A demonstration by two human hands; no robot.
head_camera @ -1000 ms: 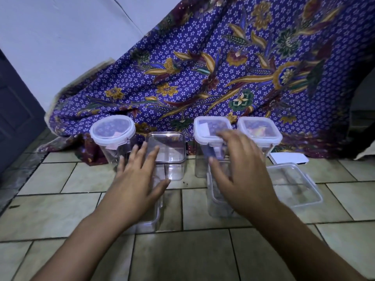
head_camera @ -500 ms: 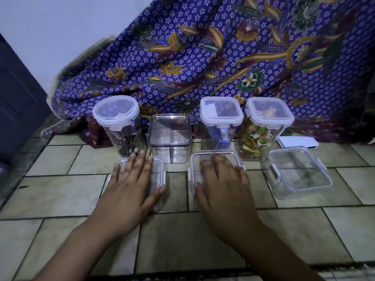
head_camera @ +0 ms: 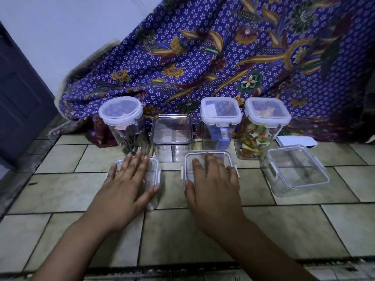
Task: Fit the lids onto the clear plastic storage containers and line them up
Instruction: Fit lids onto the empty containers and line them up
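Two clear lidded containers stand in the front row on the tiled floor. My left hand (head_camera: pixel 129 183) lies flat, fingers straight, on the lid of the left one (head_camera: pixel 153 171). My right hand (head_camera: pixel 213 183) presses flat on the lid of the middle one (head_camera: pixel 209 157). A third low clear container with a lid (head_camera: pixel 297 171) sits to the right, untouched. Behind them stand a round lidded jar (head_camera: pixel 121 116), a square clear container with a smoky lid (head_camera: pixel 172 132), and two tall lidded square jars (head_camera: pixel 220 118) (head_camera: pixel 267 118).
A purple floral cloth (head_camera: pixel 203 57) hangs right behind the back row. A white flat object (head_camera: pixel 296 141) lies at the cloth's foot on the right. A dark door (head_camera: pixel 18 94) is at the left. Bare tiles (head_camera: pixel 182 236) stretch in front of the containers.
Both hands came down from mid-air onto the two front lids and now lie flat on them. The view tilted down and moved closer.
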